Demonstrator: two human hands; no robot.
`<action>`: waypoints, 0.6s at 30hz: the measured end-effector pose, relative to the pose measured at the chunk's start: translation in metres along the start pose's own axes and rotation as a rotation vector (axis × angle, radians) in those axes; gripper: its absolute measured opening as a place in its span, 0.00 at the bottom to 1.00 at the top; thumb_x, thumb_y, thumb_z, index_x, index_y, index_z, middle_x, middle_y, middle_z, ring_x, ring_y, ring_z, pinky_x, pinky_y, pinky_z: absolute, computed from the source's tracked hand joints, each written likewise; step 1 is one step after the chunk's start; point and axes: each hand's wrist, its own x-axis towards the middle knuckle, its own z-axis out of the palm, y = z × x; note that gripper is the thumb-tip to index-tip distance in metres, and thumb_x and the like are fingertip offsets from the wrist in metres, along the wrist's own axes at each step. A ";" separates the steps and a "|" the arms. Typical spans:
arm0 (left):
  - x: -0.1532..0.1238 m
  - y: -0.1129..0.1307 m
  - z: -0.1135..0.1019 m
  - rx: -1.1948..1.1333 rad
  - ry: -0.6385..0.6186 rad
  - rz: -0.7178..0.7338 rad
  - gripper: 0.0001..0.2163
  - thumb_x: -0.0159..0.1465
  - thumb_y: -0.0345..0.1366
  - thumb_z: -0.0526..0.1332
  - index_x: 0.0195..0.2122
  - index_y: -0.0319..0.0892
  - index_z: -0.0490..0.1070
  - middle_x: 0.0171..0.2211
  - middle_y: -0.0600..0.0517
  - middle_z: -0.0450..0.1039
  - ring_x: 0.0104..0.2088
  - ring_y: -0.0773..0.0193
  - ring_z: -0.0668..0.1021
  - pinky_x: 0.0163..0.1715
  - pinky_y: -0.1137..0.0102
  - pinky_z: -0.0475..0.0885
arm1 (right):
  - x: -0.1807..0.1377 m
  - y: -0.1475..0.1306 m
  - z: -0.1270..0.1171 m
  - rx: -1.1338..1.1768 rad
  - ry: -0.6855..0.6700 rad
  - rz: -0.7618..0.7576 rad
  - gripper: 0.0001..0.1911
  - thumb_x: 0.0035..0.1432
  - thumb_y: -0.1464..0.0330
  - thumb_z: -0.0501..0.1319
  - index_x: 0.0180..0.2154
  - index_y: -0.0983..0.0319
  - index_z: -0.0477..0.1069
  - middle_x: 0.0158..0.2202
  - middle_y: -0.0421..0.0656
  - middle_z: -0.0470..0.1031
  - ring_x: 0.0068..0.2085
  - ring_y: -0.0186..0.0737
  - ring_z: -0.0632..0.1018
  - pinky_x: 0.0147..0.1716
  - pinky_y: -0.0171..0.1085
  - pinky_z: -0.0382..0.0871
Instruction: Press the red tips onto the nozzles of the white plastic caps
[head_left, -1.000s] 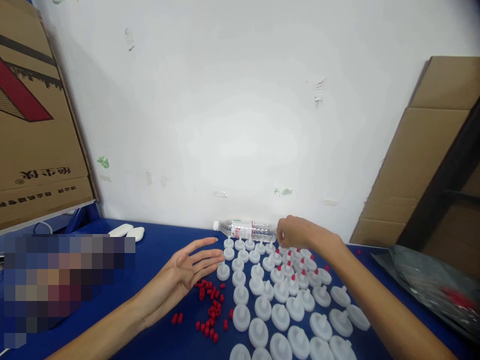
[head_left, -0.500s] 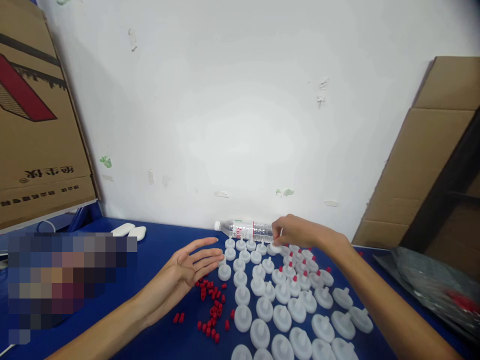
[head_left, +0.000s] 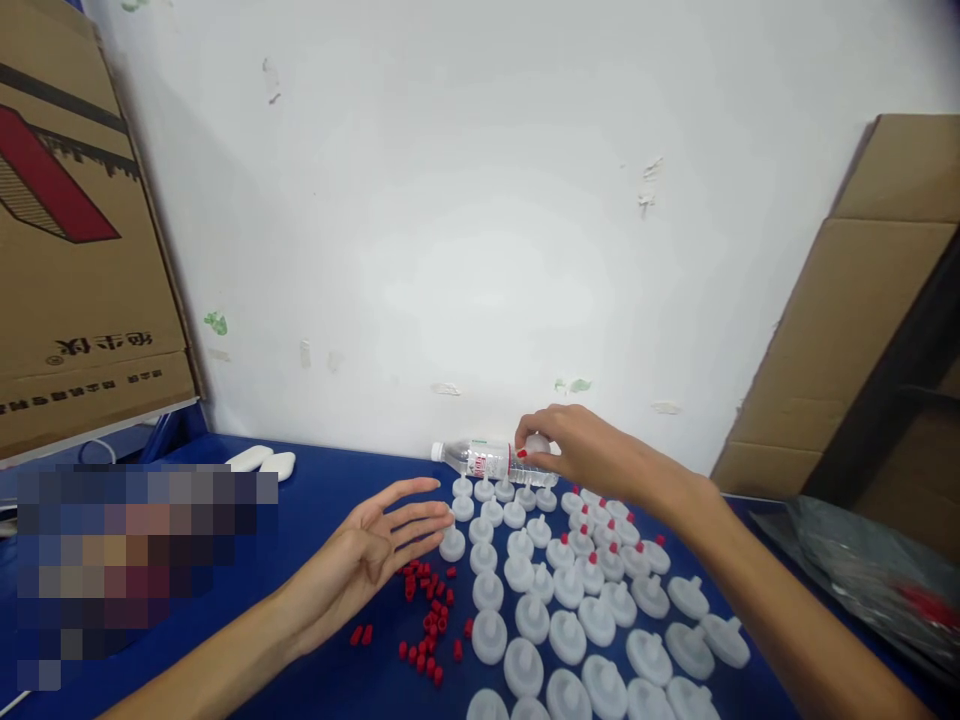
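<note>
My right hand (head_left: 559, 440) pinches a white plastic disc with a nozzle (head_left: 536, 443), held on its side above the far end of the rows. A small red cap (head_left: 522, 453) sits on its nozzle, pointing left. My left hand (head_left: 397, 535) hovers palm-up with the fingers spread and nothing in them, beside the nearest disc (head_left: 452, 544) on its right. Loose red caps (head_left: 431, 622) lie scattered under and to the right of it. Several uncapped white discs (head_left: 523, 667) stand nozzle-up on the blue table; others (head_left: 592, 570) at right wear red caps.
A clear water bottle (head_left: 487, 459) lies against the white wall behind the discs. Two white rounded objects (head_left: 276, 466) rest at back left. Cardboard boxes (head_left: 82, 290) stand left and right (head_left: 840, 330). Grey plastic bags (head_left: 847, 560) lie at right; the lower left is blurred out.
My right hand has lifted its disc from table height and tipped it, so the red-capped nozzle now shows facing left. My left hand has barely moved.
</note>
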 end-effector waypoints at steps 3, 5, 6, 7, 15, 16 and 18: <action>-0.003 0.003 0.006 0.085 0.021 0.025 0.30 0.47 0.23 0.57 0.54 0.42 0.75 0.48 0.45 0.81 0.57 0.47 0.76 0.59 0.55 0.65 | -0.014 -0.017 -0.001 -0.003 0.027 -0.031 0.14 0.68 0.58 0.64 0.51 0.55 0.72 0.39 0.42 0.79 0.37 0.41 0.78 0.33 0.36 0.66; -0.008 0.006 0.014 0.299 0.084 0.124 0.15 0.59 0.29 0.58 0.46 0.44 0.77 0.41 0.48 0.79 0.48 0.51 0.77 0.51 0.60 0.68 | -0.027 -0.035 0.010 -0.018 0.023 -0.079 0.24 0.66 0.53 0.65 0.58 0.55 0.67 0.35 0.41 0.80 0.34 0.41 0.79 0.31 0.36 0.67; -0.013 0.007 0.018 0.453 0.127 0.204 0.09 0.64 0.32 0.57 0.41 0.45 0.77 0.36 0.49 0.77 0.42 0.54 0.76 0.47 0.62 0.67 | -0.034 -0.045 0.020 -0.042 0.025 -0.109 0.29 0.64 0.52 0.65 0.61 0.55 0.64 0.36 0.42 0.81 0.34 0.42 0.80 0.31 0.36 0.68; -0.017 0.007 0.023 0.621 0.171 0.298 0.08 0.68 0.35 0.57 0.37 0.46 0.76 0.32 0.51 0.74 0.38 0.56 0.74 0.45 0.63 0.65 | -0.041 -0.055 0.031 -0.128 0.083 -0.184 0.34 0.60 0.49 0.67 0.61 0.58 0.65 0.33 0.43 0.80 0.31 0.44 0.80 0.29 0.38 0.69; -0.043 -0.030 0.042 0.989 -0.068 0.671 0.06 0.68 0.38 0.62 0.41 0.52 0.80 0.33 0.48 0.76 0.41 0.48 0.74 0.56 0.61 0.66 | -0.075 -0.102 0.092 -0.143 0.548 -0.454 0.36 0.74 0.46 0.40 0.63 0.67 0.61 0.22 0.37 0.77 0.24 0.39 0.78 0.43 0.40 0.76; -0.044 -0.031 0.043 1.046 -0.101 0.725 0.07 0.69 0.38 0.61 0.42 0.51 0.80 0.32 0.48 0.76 0.41 0.49 0.75 0.53 0.62 0.69 | -0.078 -0.103 0.092 -0.135 0.579 -0.448 0.33 0.76 0.51 0.38 0.63 0.67 0.62 0.21 0.36 0.76 0.24 0.38 0.77 0.46 0.40 0.76; -0.045 -0.027 0.048 1.250 -0.138 0.819 0.09 0.72 0.36 0.57 0.42 0.49 0.78 0.31 0.50 0.76 0.39 0.54 0.76 0.49 0.65 0.73 | -0.082 -0.103 0.091 -0.132 0.628 -0.441 0.29 0.78 0.57 0.36 0.61 0.68 0.64 0.22 0.35 0.76 0.24 0.36 0.77 0.48 0.38 0.75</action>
